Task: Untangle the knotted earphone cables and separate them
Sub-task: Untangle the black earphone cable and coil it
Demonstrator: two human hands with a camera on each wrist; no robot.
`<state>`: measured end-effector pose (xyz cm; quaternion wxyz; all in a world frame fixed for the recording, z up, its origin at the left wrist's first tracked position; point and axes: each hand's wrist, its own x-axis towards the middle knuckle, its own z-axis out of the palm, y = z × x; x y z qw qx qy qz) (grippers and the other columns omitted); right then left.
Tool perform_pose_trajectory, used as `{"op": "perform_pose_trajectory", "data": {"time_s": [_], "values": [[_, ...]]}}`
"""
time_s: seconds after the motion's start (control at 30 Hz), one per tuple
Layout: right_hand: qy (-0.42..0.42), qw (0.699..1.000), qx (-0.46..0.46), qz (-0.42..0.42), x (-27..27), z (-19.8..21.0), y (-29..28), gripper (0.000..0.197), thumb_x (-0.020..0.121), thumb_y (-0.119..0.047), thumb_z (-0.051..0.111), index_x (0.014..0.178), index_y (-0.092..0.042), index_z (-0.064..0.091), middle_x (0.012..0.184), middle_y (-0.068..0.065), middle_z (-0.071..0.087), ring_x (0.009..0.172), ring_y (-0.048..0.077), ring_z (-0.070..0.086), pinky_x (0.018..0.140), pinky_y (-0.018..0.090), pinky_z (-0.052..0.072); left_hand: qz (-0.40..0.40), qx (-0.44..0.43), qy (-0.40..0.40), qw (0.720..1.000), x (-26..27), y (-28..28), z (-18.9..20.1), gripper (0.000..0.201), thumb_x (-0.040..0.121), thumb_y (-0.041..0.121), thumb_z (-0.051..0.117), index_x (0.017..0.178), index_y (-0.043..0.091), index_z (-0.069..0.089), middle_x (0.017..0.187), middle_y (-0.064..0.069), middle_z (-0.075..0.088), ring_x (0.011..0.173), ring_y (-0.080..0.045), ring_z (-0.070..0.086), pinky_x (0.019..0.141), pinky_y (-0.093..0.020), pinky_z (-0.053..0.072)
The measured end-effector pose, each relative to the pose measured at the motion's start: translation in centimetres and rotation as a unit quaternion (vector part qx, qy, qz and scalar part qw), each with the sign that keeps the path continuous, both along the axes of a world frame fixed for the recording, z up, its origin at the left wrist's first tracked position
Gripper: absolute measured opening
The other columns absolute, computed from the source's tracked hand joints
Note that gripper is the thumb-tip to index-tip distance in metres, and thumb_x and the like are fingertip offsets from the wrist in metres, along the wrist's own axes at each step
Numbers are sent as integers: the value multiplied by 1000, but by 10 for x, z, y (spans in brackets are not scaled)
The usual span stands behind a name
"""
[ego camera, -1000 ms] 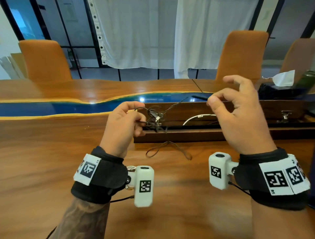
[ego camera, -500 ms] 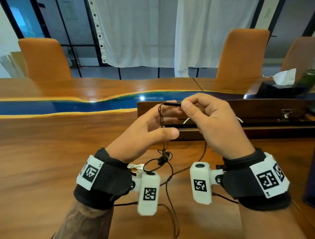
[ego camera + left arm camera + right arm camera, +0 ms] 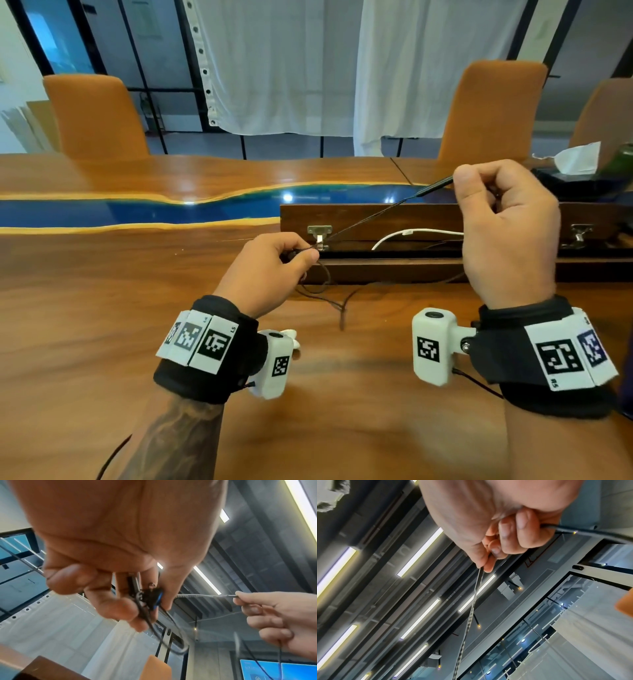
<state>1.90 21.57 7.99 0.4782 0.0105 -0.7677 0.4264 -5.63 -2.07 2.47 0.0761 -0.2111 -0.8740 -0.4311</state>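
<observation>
A thin black earphone cable (image 3: 373,212) runs taut between my two hands above the wooden table (image 3: 102,308). My left hand (image 3: 294,255) pinches the knotted clump with the black earbuds (image 3: 150,599), thumb and fingers curled round it. My right hand (image 3: 479,185) is raised at the right and pinches the cable's stiff black end (image 3: 435,183) between thumb and forefinger. In the right wrist view the twisted strands (image 3: 471,609) drop from the fingertips (image 3: 483,566). Slack loops of cable (image 3: 329,294) lie on the table below my left hand.
A long open wooden box (image 3: 411,267) lies across the table behind my hands, with a white cable (image 3: 411,234) inside. A blue resin strip (image 3: 137,210) runs through the table. Orange chairs (image 3: 96,116) stand behind. A tissue box (image 3: 575,164) sits far right.
My hands, close together half a second ago, have pulled apart: the right rose up and right with the cable end, the left dropped low with the knot, stretching the cable.
</observation>
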Motion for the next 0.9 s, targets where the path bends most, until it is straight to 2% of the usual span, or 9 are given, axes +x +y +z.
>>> {"op": "perform_pose_trajectory", "data": {"time_s": [0.07, 0.13, 0.23, 0.33, 0.4, 0.5, 0.6, 0.8, 0.9], "values": [[3, 1000, -1, 5, 1, 1, -1, 20, 104, -29, 56, 97, -14, 66, 73, 6, 55, 65, -2, 48, 61, 8, 39, 1, 17, -1, 1000, -1, 0, 1, 22, 98, 34, 60, 85, 23, 74, 81, 4, 68, 83, -13, 63, 82, -37, 53], [-17, 1000, 11, 19, 1, 0, 0, 19, 103, -28, 58, 95, -14, 68, 73, 8, 55, 66, 0, 49, 62, 9, 40, -5, 27, 21, 999, 1, 1, 5, 25, 100, 30, 58, 92, 16, 77, 94, 2, 66, 93, -7, 58, 85, -28, 48], [-101, 993, 64, 28, -4, -6, 4, 16, 99, -30, 61, 88, -21, 70, 78, -3, 57, 73, 4, 53, 64, 12, 40, -25, 121, 13, 992, 7, 1, 12, 22, 102, 25, 55, 104, 29, 76, 99, 15, 71, 92, 3, 61, 75, -13, 46], [-194, 973, 117, 38, -8, -13, 1, 10, 95, -33, 63, 91, -28, 69, 95, -9, 59, 91, 2, 56, 76, 17, 42, -62, 195, -9, 979, 15, 6, 19, 19, 99, 29, 58, 102, 31, 77, 100, 14, 74, 83, -3, 64, 59, -20, 49], [-182, 975, 115, 59, -7, -12, -4, 11, 95, -35, 64, 105, -31, 68, 109, -14, 58, 105, -3, 53, 86, 14, 40, -89, 229, -10, 969, 21, 11, 24, 17, 93, 31, 64, 98, 20, 75, 99, 11, 73, 75, -9, 61, 52, -24, 49], [-137, 971, 87, 175, 2, -4, -11, 28, 94, -33, 69, 122, -33, 63, 121, -17, 60, 117, 1, 56, 96, 24, 47, -124, 275, -15, 953, 28, 18, 28, 21, 81, 35, 71, 89, 16, 67, 88, 0, 68, 57, -14, 52, 47, -23, 46], [-180, 936, 91, 289, 10, 0, -25, 32, 88, -33, 76, 119, -30, 66, 111, -13, 70, 109, 8, 65, 90, 28, 54, -143, 298, -12, 944, 33, 27, 30, 19, 82, 34, 70, 89, 16, 68, 82, -1, 68, 58, -18, 58, 48, -26, 51], [-169, 944, 57, 279, 6, -4, -27, 20, 86, -19, 79, 101, -23, 66, 91, -3, 71, 87, 15, 70, 81, 41, 58, -147, 325, -56, 932, 39, 30, 32, 22, 92, 33, 60, 94, 15, 74, 89, -3, 73, 81, -19, 70, 58, -29, 59], [-171, 945, 65, 272, 5, -5, -24, 21, 85, -19, 80, 92, -21, 60, 88, 2, 69, 83, 18, 67, 76, 40, 58, -177, 308, -66, 932, 35, 27, 30, 15, 97, 19, 60, 105, 18, 73, 100, -4, 74, 90, -22, 70, 63, -31, 59]]}}
